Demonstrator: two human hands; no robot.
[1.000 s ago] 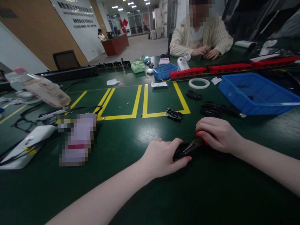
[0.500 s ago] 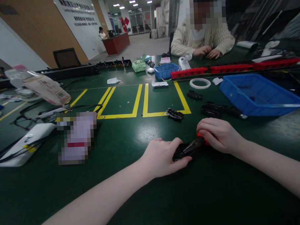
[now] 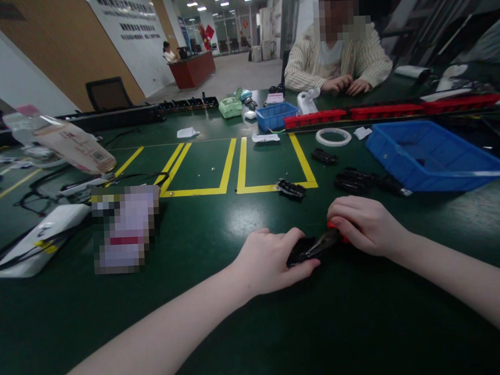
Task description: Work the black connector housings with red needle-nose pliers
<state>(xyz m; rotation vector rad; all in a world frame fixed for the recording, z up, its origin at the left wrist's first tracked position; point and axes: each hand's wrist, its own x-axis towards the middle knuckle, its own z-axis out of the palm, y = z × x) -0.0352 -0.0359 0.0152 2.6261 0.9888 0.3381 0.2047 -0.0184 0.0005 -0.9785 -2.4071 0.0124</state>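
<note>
My left hand (image 3: 270,262) is closed around a black plastic part (image 3: 297,255), thumb on the near side and fingers on the far side, low over the green table. My right hand (image 3: 359,225) grips the red handles of a pair of pliers (image 3: 327,241). The dark metal jaws point left and reach onto the black part; where their tips bite I cannot make out. Beyond the hands lies a similar black part (image 3: 291,189), and several more black parts (image 3: 353,179) sit in front of the blue bin.
A large blue bin (image 3: 431,168) stands at the right, beside a white ring (image 3: 333,137). On the left are a phone (image 3: 130,228), a white power strip (image 3: 41,241) with cables and a tilted bottle (image 3: 69,140). Across the table sits a person (image 3: 338,62), near red strips (image 3: 387,112).
The view has shifted very slightly. Both hands, the pliers and the black part keep nearly the same position.
</note>
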